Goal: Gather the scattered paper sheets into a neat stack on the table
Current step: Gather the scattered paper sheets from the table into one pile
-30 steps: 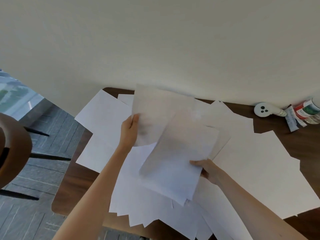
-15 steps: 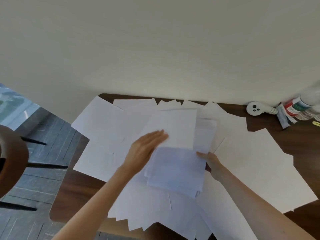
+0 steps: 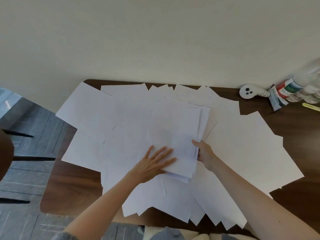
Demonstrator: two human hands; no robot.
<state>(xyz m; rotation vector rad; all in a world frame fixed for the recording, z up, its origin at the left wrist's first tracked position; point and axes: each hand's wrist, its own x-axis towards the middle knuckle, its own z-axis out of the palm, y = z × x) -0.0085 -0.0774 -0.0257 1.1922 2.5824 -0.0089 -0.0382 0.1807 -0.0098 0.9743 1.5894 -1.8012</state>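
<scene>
Many white paper sheets (image 3: 245,146) lie fanned out over the dark wooden table (image 3: 72,187). In the middle, a small gathered pile of sheets (image 3: 176,129) rests on top of the others, its edges uneven. My left hand (image 3: 154,165) lies flat with fingers spread on the pile's near left corner. My right hand (image 3: 204,153) grips the pile's right edge, thumb on top and fingers underneath. More sheets (image 3: 83,104) overhang the table's left side.
At the back right against the wall stand a white round device (image 3: 247,91), a small packet (image 3: 275,99), plastic bottles (image 3: 294,89) and a yellow strip (image 3: 311,106). A dark chair (image 3: 5,151) sits at the left over grey floor.
Both hands lowered the lifted sheets onto the table. My left hand let go of its sheet and now presses flat on the pile; my right hand keeps its hold on the right edge.
</scene>
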